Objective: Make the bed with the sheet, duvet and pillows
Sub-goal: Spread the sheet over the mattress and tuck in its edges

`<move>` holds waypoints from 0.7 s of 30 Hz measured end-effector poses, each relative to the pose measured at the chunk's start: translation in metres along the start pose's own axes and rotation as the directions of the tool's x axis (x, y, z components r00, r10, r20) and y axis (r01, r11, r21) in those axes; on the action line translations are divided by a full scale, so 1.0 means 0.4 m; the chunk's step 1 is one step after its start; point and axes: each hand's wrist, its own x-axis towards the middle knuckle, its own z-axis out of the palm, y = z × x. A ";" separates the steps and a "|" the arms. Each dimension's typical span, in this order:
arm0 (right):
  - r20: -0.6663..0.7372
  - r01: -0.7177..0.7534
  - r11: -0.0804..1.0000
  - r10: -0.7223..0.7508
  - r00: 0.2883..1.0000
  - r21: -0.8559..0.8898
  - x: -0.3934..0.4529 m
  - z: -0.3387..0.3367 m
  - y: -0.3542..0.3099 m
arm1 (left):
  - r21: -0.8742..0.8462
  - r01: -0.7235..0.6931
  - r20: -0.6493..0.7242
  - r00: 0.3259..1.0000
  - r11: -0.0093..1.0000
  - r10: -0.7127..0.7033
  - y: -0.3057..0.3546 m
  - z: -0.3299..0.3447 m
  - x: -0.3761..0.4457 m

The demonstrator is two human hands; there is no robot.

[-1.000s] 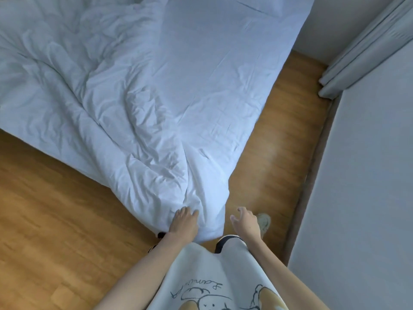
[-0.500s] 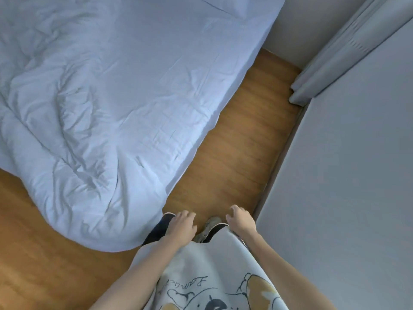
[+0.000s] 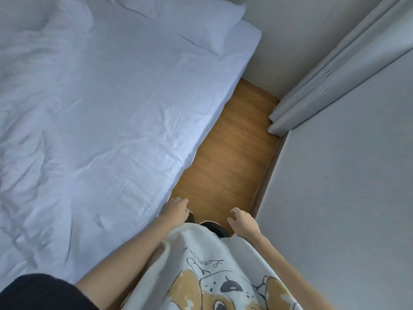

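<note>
Head view looks down along the side of a bed (image 3: 125, 113) spread with a pale sheet (image 3: 138, 97), smooth toward the floor side and lightly creased. A rumpled duvet (image 3: 29, 108) lies bunched over the far left of the bed. One pillow (image 3: 192, 21) sits at the top corner by the wall. The left hand (image 3: 175, 209) hovers at the sheet's edge, fingers loosely curled and holding nothing; whether it touches the sheet, I cannot tell. The right hand (image 3: 242, 221) hangs over the wooden floor (image 3: 232, 153), fingers loosely bent, holding nothing. A curtain (image 3: 335, 70) hangs down by the wall on the right.
</note>
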 end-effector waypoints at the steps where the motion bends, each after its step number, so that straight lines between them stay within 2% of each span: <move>1: -0.034 0.003 1.000 -0.003 0.999 0.011 0.030 -0.043 -0.009 | 0.003 -0.010 -0.028 1.000 1.000 0.010 0.010 -0.052 0.039; 5: -0.103 -0.012 0.999 0.016 0.995 0.039 0.141 -0.194 -0.052 | -0.022 -0.003 -0.051 0.999 1.000 0.002 0.031 -0.204 0.151; 13: 0.042 0.147 0.984 -0.143 0.989 -0.105 0.435 -0.409 -0.167 | -0.197 0.204 -0.011 0.978 0.959 -0.210 0.035 -0.316 0.317; 17: 0.142 0.303 0.925 -0.276 0.951 -0.230 0.641 -0.566 -0.246 | -0.352 0.363 -0.024 0.918 0.863 -0.396 0.066 -0.373 0.435; 21: 0.249 0.469 0.815 -0.403 0.881 -0.340 0.827 -0.750 -0.323 | -0.504 0.498 0.009 0.820 0.705 -0.573 0.148 -0.454 0.558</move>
